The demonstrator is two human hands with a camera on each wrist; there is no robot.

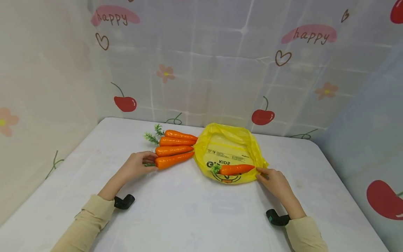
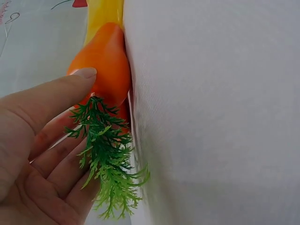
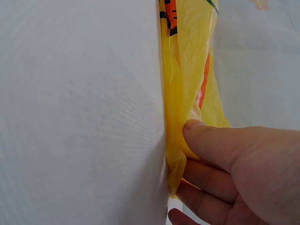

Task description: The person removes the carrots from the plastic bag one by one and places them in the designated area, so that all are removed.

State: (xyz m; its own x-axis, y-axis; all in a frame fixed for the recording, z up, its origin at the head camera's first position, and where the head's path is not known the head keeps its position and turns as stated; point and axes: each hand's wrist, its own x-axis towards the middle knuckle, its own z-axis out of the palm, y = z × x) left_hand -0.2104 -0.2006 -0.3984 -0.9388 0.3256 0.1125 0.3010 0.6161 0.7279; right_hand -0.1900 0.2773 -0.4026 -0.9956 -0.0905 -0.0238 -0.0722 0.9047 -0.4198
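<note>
A yellow plastic bag [image 1: 201,154] with printed letters lies flat toward the back of the table, and one orange carrot [image 1: 237,169] with a green tuft rests on it. To its left, several orange carrots [image 1: 172,151] lie side by side, tips toward the bag's left edge. My left hand [image 1: 138,163] holds the thick end of the nearest carrot [image 2: 105,65], thumb on its side and fingers behind its green leaves [image 2: 110,159]. At the bag's right edge, my right hand [image 1: 277,182] pinches the yellow plastic [image 3: 176,159] between thumb and fingers, close by the tip of the carrot on the bag.
The white table [image 1: 189,213] ends at the back against a hanging cloth [image 1: 204,84] printed with cherries and flowers. More cloth hangs at the left and right sides. Black wrist cameras [image 1: 278,217] sit on both forearms just above the table.
</note>
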